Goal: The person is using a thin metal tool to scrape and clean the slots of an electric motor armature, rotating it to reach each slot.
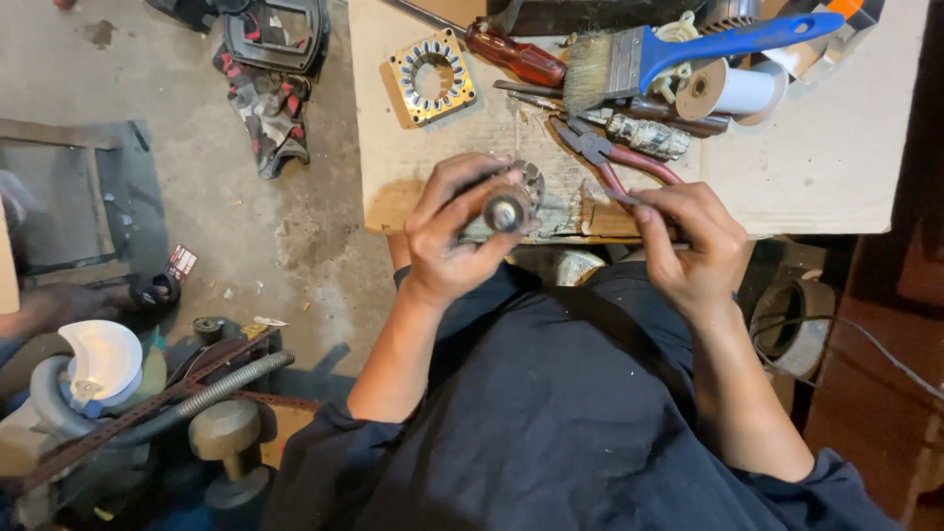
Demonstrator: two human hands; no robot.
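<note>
Holding: your left hand (454,231) is closed around a small motor rotor (511,202), its round shaft end turned up toward you.
Rotor place: it is at the near edge of the wooden board (836,167), touching your fingers, just above your lap.
Right hand: your right hand (688,241) is closed on the red handles of the pliers (615,167), thumb and fingers pressed on the handle ends.
Pliers place: the pliers lie on the board, head pointing away from you, just to the right of the rotor; I cannot tell if the head touches the rotor.
Board, far left corner: a square brass-coloured plate with a toothed ring hole (431,77) lies flat, well apart from the rotor.
Board, far side: a screwdriver with a dark red handle (513,54) lies there, and beside it a paintbrush with a blue handle (678,54).
Board, behind the pliers: a roll of white tape (730,90) lies on its side, near the brush.
Left of the board: a red and black cloth (267,103) lies on the concrete floor (226,216).
Left of your lap: a grey ribbed hose (211,393) and a white cup-shaped part (103,362) are on the floor among other parts.
</note>
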